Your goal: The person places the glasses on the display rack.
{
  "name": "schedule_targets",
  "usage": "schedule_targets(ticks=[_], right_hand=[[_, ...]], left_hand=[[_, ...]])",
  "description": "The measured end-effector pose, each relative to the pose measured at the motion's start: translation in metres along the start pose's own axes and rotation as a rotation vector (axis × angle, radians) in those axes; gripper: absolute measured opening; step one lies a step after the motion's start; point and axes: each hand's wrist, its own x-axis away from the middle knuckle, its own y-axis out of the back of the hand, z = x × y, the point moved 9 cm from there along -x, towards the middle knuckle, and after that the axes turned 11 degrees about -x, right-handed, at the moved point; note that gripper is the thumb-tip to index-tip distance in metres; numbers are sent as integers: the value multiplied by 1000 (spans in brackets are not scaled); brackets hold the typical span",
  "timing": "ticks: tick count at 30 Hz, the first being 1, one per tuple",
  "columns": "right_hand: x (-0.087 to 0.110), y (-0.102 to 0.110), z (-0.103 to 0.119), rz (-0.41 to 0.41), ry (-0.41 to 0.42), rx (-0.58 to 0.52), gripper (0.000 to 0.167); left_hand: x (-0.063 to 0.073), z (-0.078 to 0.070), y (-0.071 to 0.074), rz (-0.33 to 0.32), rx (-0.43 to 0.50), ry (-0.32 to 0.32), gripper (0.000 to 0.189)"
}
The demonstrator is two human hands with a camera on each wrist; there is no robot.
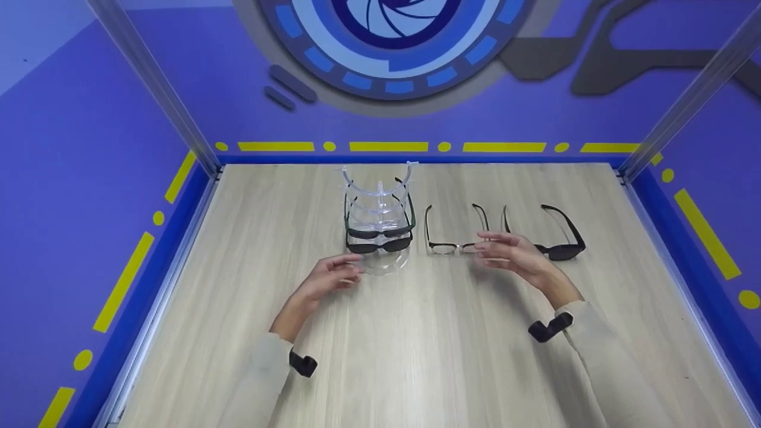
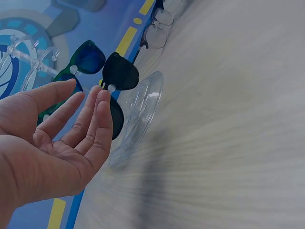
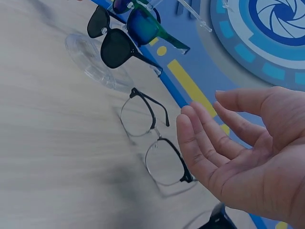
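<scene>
A clear plastic eyewear stand (image 1: 381, 193) holds two pairs of sunglasses, one above the other. The lower pair (image 1: 380, 246) is black; the upper pair (image 3: 143, 26) has a green frame with bluish lenses. My left hand (image 1: 330, 276) hovers just left of the stand's round base (image 2: 143, 109), fingers loosely bent around nothing. To the right, clear-lensed eyeglasses (image 3: 136, 117) with dark brows and thin metal rims lie on the table, temples pointing away. Over their right side hangs my right hand (image 1: 511, 255), relaxed and holding nothing. It partly hides black sunglasses (image 1: 565, 252) farther right.
The wood-grain table (image 1: 380, 356) is bordered by a blue back wall (image 1: 410, 128) and blue side walls with yellow dashes. Metal posts (image 1: 148, 77) stand at the back corners. Each wrist carries a black camera mount (image 1: 550, 328).
</scene>
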Motion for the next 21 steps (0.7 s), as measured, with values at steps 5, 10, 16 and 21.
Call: schedule_targets(ticks=[5,10,16,21], right_hand=[[8,11,-6,3,0,-8,53],[15,22,-12,-9,-3,-6,55],[18,31,-18,-37,-7,-20,45],[19,37,-22,-66,-25,-49,47]], left_hand=[[-3,3,-15,27,-10,16,46],[-7,6,-29,53,-11,36,45],[-14,6,-48,85,-12,24,43],[-22,5,-63,99,20,5,41]])
